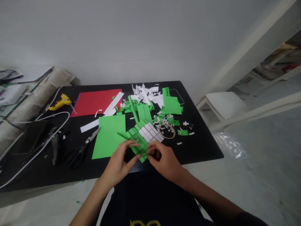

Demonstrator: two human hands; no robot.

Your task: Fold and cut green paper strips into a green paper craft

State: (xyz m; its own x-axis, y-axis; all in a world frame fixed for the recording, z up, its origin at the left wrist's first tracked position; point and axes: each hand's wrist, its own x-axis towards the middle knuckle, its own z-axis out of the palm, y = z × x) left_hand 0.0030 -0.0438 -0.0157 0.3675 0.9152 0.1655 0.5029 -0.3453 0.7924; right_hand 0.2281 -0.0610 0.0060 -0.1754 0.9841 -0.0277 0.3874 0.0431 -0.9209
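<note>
A woven mat of green and white paper strips (pixel 141 135) is held at a slant over the table's front edge. My left hand (pixel 122 158) is closed on its left lower side, thumb and fingers on the green part. My right hand (pixel 162 158) pinches the mat's lower right edge, fingers curled. Both thumbs are near each other at the bottom corner. Just behind the mat lies a green paper piece (pixel 144 111). A roll of tape (pixel 167 131) rests right of the mat, and a green sheet (pixel 109 135) lies to its left.
Scissors (pixel 82 149) lie left of the green sheet. A yellow glue gun (pixel 61 102) and white cable (pixel 56 128) are farther left. Behind are a red sheet (pixel 96 102), white paper scraps (pixel 147 92) and a green piece (pixel 172 104). A white stool (pixel 225 103) stands right of the table.
</note>
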